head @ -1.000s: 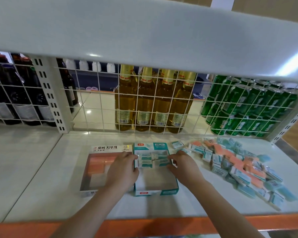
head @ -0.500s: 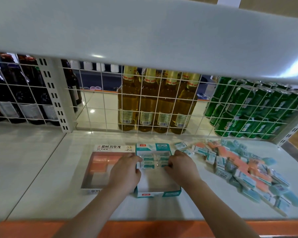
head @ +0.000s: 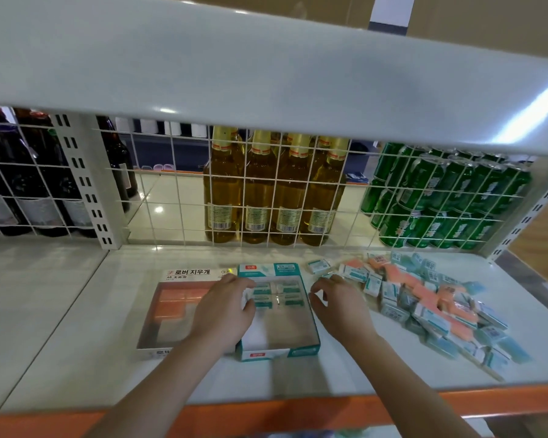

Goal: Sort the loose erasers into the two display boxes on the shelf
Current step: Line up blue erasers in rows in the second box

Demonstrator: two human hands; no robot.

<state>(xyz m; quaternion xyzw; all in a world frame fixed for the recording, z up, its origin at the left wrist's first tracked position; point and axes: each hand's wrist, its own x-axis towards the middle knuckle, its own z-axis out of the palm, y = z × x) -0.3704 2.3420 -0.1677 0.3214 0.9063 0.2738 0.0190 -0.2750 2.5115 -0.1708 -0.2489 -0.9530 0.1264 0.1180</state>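
Note:
The teal display box lies mid-shelf with a few teal-wrapped erasers packed at its far end. Left of it, touching, is the white display box holding orange erasers. My left hand lies over the seam between the boxes, its fingertips and thumb touching the left side of the packed teal erasers. My right hand hovers just right of the teal box, fingers loosely curled and holding nothing. The pile of loose teal and orange erasers spreads to the right.
A wire grid backs the shelf, with yellow bottles, green cans and dark bottles behind it. The upper shelf overhangs closely. An orange strip edges the shelf front.
My right hand has drawn back from the erasers in the teal box to its right side. My left hand has stayed at the erasers' left side.

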